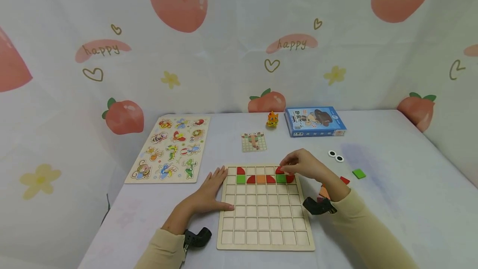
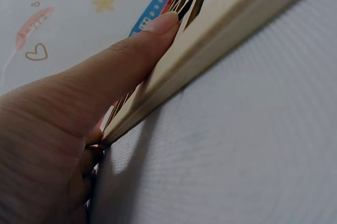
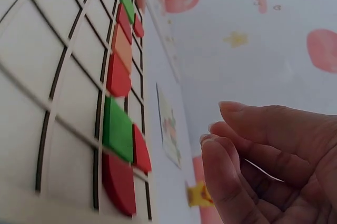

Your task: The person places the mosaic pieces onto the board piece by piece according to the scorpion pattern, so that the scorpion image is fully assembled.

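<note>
A wooden grid board (image 1: 264, 235) lies on the table with tiles in its two far rows. My left hand (image 1: 207, 192) rests along its left edge, fingers spread, the thumb (image 2: 152, 29) lying over the rim. My right hand (image 1: 304, 164) is over the far right corner, fingers loosely bent and nothing between them in the right wrist view. Just below its fingertips is a red quarter-round tile (image 3: 140, 150) beside a green square tile (image 3: 118, 129). An orange square tile (image 1: 260, 179) sits mid-row between red quarter-round tiles. Another red tile (image 1: 240, 170) lies far left.
A small pattern card (image 1: 254, 146) lies beyond the board, near an orange toy figure (image 1: 272, 119) and a blue box (image 1: 315, 121). Left stands an animal picture board (image 1: 168, 148). To the right are white eye-like discs (image 1: 339, 159), a loose green tile (image 1: 359, 173) and partly hidden orange tiles (image 1: 323, 192).
</note>
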A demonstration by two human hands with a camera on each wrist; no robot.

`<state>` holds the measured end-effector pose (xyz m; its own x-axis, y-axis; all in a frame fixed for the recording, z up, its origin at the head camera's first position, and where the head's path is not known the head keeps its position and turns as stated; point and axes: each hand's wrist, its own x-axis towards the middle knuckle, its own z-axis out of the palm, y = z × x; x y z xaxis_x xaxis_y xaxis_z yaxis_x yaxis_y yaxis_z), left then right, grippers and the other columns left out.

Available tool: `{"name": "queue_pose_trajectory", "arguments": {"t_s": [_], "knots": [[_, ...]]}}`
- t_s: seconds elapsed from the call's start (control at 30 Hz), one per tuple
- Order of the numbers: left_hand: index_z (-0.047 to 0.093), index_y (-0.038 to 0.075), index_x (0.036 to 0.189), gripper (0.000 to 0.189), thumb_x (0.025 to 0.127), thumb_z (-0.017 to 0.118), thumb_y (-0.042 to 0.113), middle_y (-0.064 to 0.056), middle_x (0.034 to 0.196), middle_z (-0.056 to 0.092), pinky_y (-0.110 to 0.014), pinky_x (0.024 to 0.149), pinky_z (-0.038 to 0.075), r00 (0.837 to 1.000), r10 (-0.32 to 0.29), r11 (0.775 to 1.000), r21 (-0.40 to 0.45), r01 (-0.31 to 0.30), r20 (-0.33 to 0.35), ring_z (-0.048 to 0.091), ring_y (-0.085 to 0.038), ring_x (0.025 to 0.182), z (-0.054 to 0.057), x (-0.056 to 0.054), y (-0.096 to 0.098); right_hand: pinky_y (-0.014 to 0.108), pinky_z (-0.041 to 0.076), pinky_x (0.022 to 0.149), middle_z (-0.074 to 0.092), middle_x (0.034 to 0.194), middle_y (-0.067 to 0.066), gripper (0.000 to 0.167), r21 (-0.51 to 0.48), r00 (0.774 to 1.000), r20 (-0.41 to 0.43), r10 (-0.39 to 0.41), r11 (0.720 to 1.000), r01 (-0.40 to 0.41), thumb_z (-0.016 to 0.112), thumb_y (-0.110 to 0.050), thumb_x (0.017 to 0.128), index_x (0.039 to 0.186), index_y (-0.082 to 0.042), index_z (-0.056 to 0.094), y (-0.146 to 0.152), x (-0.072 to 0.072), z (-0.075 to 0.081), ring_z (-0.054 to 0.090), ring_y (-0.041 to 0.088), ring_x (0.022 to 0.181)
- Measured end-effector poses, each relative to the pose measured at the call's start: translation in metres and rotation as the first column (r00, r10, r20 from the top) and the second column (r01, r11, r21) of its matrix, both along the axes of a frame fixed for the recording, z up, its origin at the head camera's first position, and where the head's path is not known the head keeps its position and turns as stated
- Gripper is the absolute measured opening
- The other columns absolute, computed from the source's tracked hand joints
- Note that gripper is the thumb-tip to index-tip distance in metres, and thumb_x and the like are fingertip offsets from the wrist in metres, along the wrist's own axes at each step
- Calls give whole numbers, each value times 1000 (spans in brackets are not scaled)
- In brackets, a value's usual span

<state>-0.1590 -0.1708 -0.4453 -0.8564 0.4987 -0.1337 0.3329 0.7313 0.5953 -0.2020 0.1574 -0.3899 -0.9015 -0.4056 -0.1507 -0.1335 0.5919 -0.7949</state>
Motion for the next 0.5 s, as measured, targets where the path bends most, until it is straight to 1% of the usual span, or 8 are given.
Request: {"name": "queue_pose_trajectory", "arguments": {"t_s": [0.17,0.3,0.5], "knots": [[12,5,150,113,69,76,51,-11,158,6,-48,119,1,1000,0,1000,1,0,1,1,-28,146,1,0,0,35,56,69,68,91,10,23,36,999,-30,-9,999,10,65,-14,86,101,3,68,20,11,3,62,14,70],[12,4,150,113,69,76,52,-12,158,6,-48,119,1,1000,-2,1000,0,2,-1,1,-29,146,2,1,1,35,56,70,68,94,11,24,61,999,-38,-38,997,40,65,-14,86,102,3,68,34,19,6,63,15,72],[12,5,150,113,69,77,51,-12,158,6,-48,119,0,1000,7,1000,2,-7,6,1,-28,146,3,1,1,31,54,65,68,89,7,26,91,996,-61,-71,993,76,67,-17,85,104,1,68,54,30,6,63,15,73]]}}
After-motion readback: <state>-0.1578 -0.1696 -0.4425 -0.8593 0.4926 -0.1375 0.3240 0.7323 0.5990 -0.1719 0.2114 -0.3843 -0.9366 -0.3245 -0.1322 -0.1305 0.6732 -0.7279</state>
